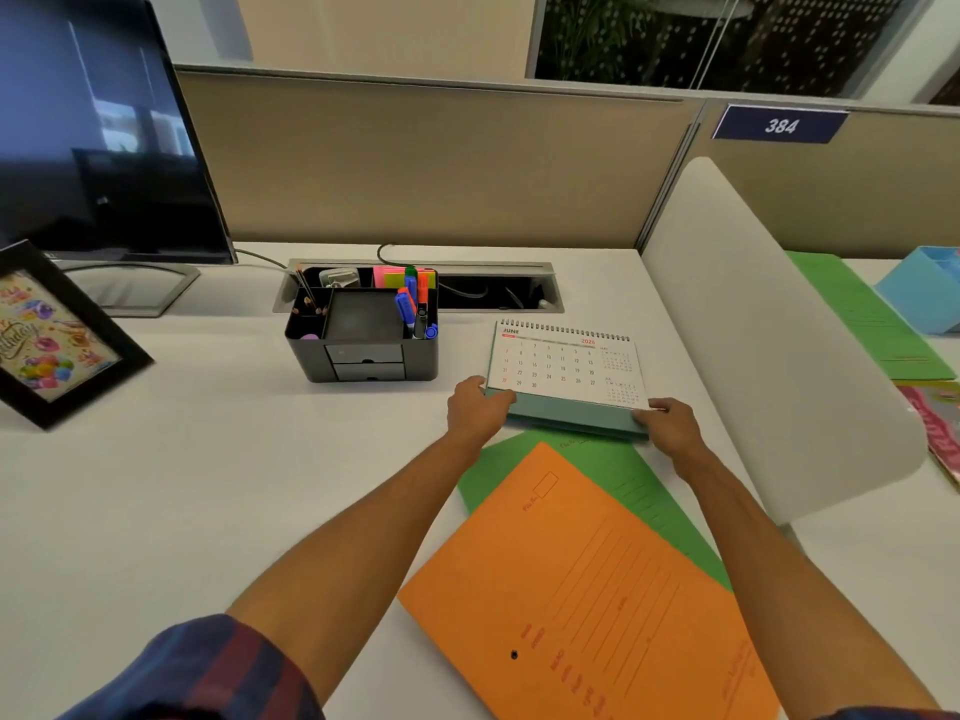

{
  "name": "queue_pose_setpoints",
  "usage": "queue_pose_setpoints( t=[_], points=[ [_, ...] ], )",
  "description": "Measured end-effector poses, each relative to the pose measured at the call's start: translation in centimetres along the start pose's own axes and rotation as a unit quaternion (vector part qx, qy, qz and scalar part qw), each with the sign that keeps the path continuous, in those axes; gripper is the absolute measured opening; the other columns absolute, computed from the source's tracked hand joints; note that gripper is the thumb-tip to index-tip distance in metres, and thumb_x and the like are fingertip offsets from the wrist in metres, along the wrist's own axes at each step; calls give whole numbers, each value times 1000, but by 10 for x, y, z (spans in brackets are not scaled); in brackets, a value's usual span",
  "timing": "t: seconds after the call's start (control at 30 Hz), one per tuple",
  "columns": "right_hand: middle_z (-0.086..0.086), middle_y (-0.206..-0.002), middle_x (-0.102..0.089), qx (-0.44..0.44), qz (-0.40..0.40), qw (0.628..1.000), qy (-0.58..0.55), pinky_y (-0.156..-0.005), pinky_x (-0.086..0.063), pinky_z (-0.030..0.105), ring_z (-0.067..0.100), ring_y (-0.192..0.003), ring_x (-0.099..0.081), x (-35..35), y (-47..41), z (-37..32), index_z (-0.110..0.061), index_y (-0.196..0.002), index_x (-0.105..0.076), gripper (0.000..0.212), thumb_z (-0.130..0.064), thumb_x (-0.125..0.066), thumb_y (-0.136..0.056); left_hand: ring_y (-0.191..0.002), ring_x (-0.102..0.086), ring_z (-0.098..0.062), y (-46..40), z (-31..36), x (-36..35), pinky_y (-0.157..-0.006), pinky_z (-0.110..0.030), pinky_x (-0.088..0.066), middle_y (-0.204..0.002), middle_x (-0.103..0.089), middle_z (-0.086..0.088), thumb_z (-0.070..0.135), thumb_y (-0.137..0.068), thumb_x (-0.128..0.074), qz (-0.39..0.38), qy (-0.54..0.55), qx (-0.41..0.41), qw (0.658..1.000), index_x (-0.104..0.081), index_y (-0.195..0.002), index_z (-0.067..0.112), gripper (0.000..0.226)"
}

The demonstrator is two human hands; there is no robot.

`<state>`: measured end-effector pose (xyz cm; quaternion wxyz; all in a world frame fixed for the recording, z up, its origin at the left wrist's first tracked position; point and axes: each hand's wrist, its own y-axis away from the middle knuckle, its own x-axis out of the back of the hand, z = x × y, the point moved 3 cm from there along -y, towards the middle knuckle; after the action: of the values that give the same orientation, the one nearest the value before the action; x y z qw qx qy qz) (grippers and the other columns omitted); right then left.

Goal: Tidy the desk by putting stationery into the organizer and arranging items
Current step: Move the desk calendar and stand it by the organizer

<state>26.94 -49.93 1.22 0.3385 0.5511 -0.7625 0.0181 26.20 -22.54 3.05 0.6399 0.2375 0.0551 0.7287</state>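
Right of the organizer (363, 330), you grip the desk calendar (563, 368) by both lower corners, left hand (475, 407) and right hand (667, 420) curled on its base, likely to square it upright beyond the folders (587, 579).

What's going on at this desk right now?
A person is holding a desk calendar by its base, left hand at one end and right hand at the other. It stands just right of the black organizer, which already holds markers, pencils and sticky notes. An orange folder lies on a green folder in front of the calendar.
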Motion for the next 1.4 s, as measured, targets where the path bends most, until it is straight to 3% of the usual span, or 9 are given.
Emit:
queue_pose_setpoints(
  t=[0.07,0.2,0.27,0.37,0.53,0.63,0.83,1.1,1.4],
  points=[
    [14,-124,-56,-7,-18,1000,-12,-86,-44,35,22,-104,-50,2,-7,0,1,-129,-50,38,-7,-59,-93,-113,-53,-26,-7,-2,-4,-89,-31,-46,-130,-55,-10,17,-85,-69,-4,30,43,999,-47,-135,5,56],
    [12,-131,-55,-21,-68,997,-32,-96,-47,39,23,-111,-51,11,-17,-3,0,-131,-47,38,-2,-54,-94,-99,-56,-24,-17,-7,-9,-71,-28,-50,-121,-63,-12,2,-81,-68,-45,32,86,995,-61,-109,-1,30],
    [12,-133,-54,-22,-84,996,-33,-102,-45,41,24,-116,-51,16,-21,-5,-2,-131,-46,38,-1,-55,-93,-97,-55,-25,-21,-8,-9,-78,-33,-52,-119,-63,-13,-4,-79,-66,-49,10,71,996,-61,-104,-2,25],
    [12,-133,-54,-18,-96,994,-40,-104,-44,44,27,-121,-51,24,-24,-10,-7,-125,-47,34,1,-55,-93,-101,-51,-26,-25,2,-11,-88,-39,-52,-123,-59,-15,-9,-81,-60,-51,-20,24,998,-53,-112,0,34],
    [6,-134,-53,33,-108,993,-28,-106,-42,40,20,-119,-49,28,-19,-16,-8,-136,-38,46,4,-52,-94,-99,-48,-20,-29,20,-18,-78,-28,-46,-122,-54,-12,-6,-88,-52,-55,-80,-69,993,-39,-123,6,39],
    [-1,-133,-49,91,-107,990,-3,-105,-38,36,15,-123,-43,26,-15,-15,-14,-142,-34,55,7,-48,-94,-109,-50,-23,-32,24,-24,-88,-30,-47,-131,-52,-13,-9,-88,-50,-78,-96,-87,989,-37,-125,7,42],
    [1,-138,-50,135,-76,988,7,-107,-41,44,20,-127,-44,20,-20,-10,-23,-140,-40,47,-3,-43,-97,-127,-45,-31,-40,23,-32,-103,-44,-43,-137,-47,-14,-12,-88,-48,-112,-108,-90,984,-32,-130,11,50],
    [7,-136,-52,112,-62,992,9,-95,-41,35,24,-122,-48,13,-36,-7,-19,-139,-43,44,-4,-37,-98,-112,-41,-20,-62,29,-39,-100,-38,-42,-123,-44,-4,-15,-77,-62,-158,-94,-67,981,-18,-142,19,85],
    [7,-140,-49,84,-42,995,24,-88,-34,29,19,-111,-43,14,-57,-6,-16,-142,-37,57,6,-37,-89,-115,-42,-22,-94,50,-53,-100,-41,-42,-126,-44,-6,-15,-74,-64,-180,-106,-63,976,-18,-143,19,90]
  ],
)
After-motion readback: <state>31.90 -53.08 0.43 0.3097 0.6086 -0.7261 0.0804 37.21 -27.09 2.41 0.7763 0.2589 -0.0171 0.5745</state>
